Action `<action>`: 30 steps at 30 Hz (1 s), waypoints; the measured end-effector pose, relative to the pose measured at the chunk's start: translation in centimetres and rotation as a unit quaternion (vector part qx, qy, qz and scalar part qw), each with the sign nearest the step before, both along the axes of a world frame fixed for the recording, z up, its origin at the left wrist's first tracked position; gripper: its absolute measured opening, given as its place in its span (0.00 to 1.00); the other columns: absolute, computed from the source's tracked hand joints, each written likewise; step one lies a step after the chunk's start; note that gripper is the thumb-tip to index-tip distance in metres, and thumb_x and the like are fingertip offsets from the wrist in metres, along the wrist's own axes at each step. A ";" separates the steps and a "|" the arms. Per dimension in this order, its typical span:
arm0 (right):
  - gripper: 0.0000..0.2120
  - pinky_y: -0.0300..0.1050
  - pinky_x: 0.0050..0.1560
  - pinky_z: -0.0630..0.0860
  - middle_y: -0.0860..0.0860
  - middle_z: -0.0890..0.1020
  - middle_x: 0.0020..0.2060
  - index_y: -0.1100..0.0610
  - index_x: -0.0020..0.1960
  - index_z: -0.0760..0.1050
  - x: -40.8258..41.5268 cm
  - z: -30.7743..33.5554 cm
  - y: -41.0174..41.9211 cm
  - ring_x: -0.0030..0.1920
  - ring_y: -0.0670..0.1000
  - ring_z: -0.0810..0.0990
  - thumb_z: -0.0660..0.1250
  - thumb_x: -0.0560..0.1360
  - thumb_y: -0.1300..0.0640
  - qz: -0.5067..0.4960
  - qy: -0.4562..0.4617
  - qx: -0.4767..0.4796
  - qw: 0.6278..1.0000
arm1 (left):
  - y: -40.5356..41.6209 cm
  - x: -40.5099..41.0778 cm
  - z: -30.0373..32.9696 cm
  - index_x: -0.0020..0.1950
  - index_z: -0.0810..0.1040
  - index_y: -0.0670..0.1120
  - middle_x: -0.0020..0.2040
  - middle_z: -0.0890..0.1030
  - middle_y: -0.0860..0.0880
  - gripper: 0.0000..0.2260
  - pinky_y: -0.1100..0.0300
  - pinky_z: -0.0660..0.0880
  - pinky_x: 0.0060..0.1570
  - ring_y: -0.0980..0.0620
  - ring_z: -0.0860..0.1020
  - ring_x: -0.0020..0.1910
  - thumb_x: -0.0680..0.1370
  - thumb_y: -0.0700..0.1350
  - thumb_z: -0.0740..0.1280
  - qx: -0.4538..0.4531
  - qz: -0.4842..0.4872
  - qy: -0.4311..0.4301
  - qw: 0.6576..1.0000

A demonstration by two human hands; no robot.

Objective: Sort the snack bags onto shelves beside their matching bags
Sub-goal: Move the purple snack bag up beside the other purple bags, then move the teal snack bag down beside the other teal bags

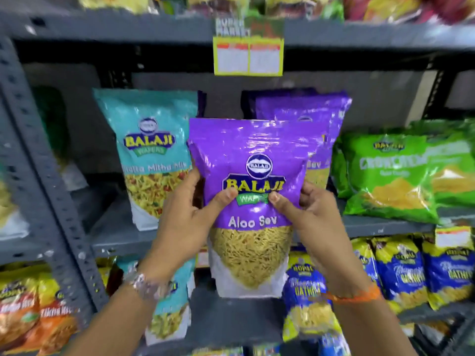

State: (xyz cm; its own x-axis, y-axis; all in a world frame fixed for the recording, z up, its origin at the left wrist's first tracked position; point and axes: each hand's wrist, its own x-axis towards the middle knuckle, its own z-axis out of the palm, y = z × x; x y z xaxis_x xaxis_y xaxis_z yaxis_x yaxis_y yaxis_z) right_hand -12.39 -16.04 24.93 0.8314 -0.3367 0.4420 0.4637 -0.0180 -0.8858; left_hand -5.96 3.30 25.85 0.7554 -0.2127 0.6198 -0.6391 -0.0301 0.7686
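I hold a purple Aloo Sev bag (pixel 250 176) upright in front of the middle shelf (pixel 380 224). My left hand (pixel 190 217) grips its left edge, thumb on the front. My right hand (pixel 305 214) grips its right edge the same way. Right behind it, slightly to the right, matching purple Aloo Sev bags (pixel 321 119) stand on the shelf. A teal Khatta Mitha Mix bag (pixel 151 155) stands to the left of the held bag.
Green snack bags (pixel 401 173) lie at the right of the middle shelf. Blue and yellow Gathiya bags (pixel 401 273) fill the lower shelf at right, another teal bag (pixel 169 309) and orange bags (pixel 33 312) at left. A grey slotted upright (pixel 48 176) runs down the left. A price tag (pixel 248 56) hangs above.
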 end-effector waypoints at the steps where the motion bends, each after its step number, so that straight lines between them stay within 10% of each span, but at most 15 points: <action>1: 0.11 0.38 0.40 0.83 0.48 0.89 0.40 0.61 0.55 0.81 1.1 1.1 0.2 0.40 0.46 0.87 0.72 0.73 0.68 -0.002 -0.008 -0.002 1.000 | -0.1 1.1 1.1 0.63 0.78 0.56 0.56 0.87 0.53 0.22 0.42 0.81 0.57 0.50 0.86 0.55 0.70 0.60 0.72 -0.003 0.005 0.006 1.000; 13: 0.07 0.66 0.56 0.82 0.57 0.88 0.47 0.57 0.48 0.80 10.3 5.5 0.5 0.52 0.62 0.87 0.75 0.71 0.60 -0.102 -0.036 -0.043 0.993 | -1.8 9.9 6.2 0.59 0.78 0.55 0.56 0.87 0.51 0.20 0.41 0.82 0.56 0.49 0.86 0.53 0.68 0.58 0.71 0.008 0.039 0.014 0.999; 17: 0.16 0.66 0.53 0.82 0.52 0.89 0.43 0.53 0.49 0.79 11.4 3.1 0.6 0.46 0.57 0.87 0.75 0.66 0.46 -0.148 0.003 -0.074 0.986 | -2.0 10.8 5.2 0.56 0.79 0.48 0.54 0.87 0.46 0.17 0.43 0.83 0.54 0.46 0.86 0.52 0.71 0.53 0.74 0.056 0.067 0.037 0.995; 26: 0.21 0.59 0.55 0.82 0.52 0.86 0.51 0.57 0.61 0.76 10.9 2.5 1.8 0.50 0.53 0.85 0.77 0.71 0.54 -0.208 -0.008 -0.116 0.971 | 0.8 8.3 5.3 0.67 0.78 0.40 0.55 0.84 0.44 0.25 0.54 0.82 0.54 0.50 0.85 0.47 0.71 0.41 0.78 0.047 0.155 0.040 0.986; 30: 0.31 0.58 0.64 0.76 0.55 0.79 0.61 0.57 0.69 0.69 8.5 2.2 3.2 0.60 0.57 0.79 0.78 0.70 0.58 -0.291 -0.033 -0.136 0.946 | 4.7 6.5 3.6 0.55 0.85 0.46 0.49 0.87 0.46 0.13 0.57 0.83 0.52 0.56 0.86 0.44 0.72 0.38 0.76 -0.016 0.206 0.012 0.978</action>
State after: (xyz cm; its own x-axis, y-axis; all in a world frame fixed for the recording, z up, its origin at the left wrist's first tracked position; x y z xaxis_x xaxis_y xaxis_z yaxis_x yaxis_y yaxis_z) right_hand -3.85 -12.88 27.09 0.5072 -0.5965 0.6220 0.3587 -0.5102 -0.7817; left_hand 0.51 8.02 29.44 0.7872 0.1325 0.6023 -0.5597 -0.2564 0.7880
